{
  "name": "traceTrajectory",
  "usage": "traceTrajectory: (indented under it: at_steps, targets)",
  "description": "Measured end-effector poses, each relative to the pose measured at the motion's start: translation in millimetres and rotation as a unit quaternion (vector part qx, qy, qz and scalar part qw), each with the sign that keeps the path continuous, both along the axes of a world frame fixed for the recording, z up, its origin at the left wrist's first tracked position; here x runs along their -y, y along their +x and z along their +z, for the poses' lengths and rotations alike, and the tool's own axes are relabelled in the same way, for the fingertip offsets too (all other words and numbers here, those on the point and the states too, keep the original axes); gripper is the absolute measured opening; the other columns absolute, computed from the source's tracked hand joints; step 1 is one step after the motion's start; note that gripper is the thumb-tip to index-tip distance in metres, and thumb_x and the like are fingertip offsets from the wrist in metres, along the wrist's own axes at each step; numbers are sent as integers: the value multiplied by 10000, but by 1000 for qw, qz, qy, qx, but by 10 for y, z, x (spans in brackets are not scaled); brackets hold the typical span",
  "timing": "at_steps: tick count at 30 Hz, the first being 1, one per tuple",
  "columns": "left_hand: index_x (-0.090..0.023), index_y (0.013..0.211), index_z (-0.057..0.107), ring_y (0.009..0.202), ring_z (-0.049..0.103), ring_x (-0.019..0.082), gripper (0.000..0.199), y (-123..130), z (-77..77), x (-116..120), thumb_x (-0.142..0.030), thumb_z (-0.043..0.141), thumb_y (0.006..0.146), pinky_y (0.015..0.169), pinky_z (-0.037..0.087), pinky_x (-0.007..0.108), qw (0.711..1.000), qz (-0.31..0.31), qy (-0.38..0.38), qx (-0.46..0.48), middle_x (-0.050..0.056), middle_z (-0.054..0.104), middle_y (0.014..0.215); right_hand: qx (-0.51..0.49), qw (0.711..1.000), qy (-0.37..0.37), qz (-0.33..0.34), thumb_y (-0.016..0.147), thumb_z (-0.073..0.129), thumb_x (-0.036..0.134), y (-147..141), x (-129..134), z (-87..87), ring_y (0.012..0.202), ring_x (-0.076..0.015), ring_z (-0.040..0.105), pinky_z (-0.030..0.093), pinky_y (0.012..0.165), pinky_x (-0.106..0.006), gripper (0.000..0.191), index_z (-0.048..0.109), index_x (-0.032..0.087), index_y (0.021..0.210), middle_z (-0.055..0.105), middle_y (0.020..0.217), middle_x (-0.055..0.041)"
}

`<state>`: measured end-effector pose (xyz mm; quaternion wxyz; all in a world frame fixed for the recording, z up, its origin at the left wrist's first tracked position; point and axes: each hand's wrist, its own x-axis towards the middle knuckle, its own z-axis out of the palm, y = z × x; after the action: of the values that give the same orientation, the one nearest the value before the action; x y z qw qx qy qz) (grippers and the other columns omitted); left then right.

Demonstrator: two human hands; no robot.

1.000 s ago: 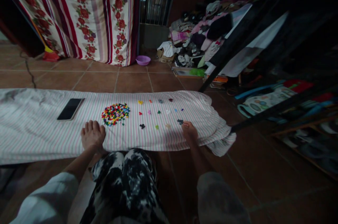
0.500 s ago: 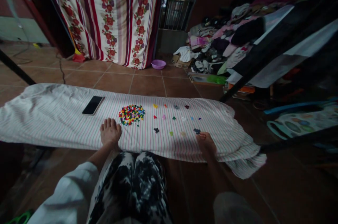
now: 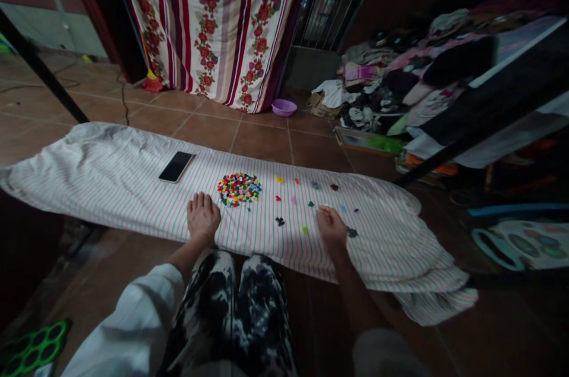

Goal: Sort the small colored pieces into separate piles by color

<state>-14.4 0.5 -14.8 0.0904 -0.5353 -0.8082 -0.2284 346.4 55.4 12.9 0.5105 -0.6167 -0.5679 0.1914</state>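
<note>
Left hand (image 3: 203, 217): lying flat on the striped sheet (image 3: 111, 155), fingers open, holding nothing.
Right hand (image 3: 331, 227): fingers curled down, just beside a dark piece (image 3: 352, 232); any hold, I cannot tell.
Heap of small coloured pieces (image 3: 239, 189): mid-sheet, just beyond the left hand.
Loose pieces (image 3: 293, 200): spaced apart, right of the heap.
Care: the soft sheet rucks, so light fingers avoid shifting them.

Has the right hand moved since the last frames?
Yes, leftward: the right hand now sits nearer the pile of coloured pieces, the dark piece on its right.
</note>
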Motion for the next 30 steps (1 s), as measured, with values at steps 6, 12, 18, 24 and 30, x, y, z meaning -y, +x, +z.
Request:
traceTrajectory:
  at_steps: [6,12,18,24,30]
  targets:
    - [-97,1199,623,1297,473,305,414,1,2,27,-248,398,886,1108,305,465,1000,-4,19,16,164,592,1325,68,974,-34,213,813,547,388,-945,-252,50,754,-166,608,500,734,-296,260,718,206,886,674,845,-57]
    - [-96,1197,627,1291,475,303,400,-7,0,23,-226,412,886,1096,318,466,1000,-8,17,15,166,591,1328,192,938,-51,283,850,543,215,-1596,-418,12,783,-148,603,469,757,-258,216,746,232,921,656,866,-36]
    - [-101,1198,626,1288,480,308,397,-9,-1,21,-222,423,879,1084,329,469,1000,-7,12,13,159,589,1334,289,910,-76,289,901,528,241,-1949,-599,-1,912,-168,598,448,827,-257,250,752,239,1013,661,948,-59]
    - [-99,1179,635,1270,497,316,390,-2,5,23,-216,429,870,1058,355,467,1000,-8,17,4,156,605,1315,351,884,-114,288,914,490,219,-2130,-696,40,1004,-167,587,415,885,-242,291,750,261,1039,665,1023,-59]
    - [-83,1184,630,1271,491,320,396,-5,1,21,-211,430,866,1057,354,473,1000,-13,21,7,167,605,1310,397,864,-138,278,922,482,254,-2220,-743,85,1012,-180,577,413,860,-252,282,751,264,1008,648,1037,-67]
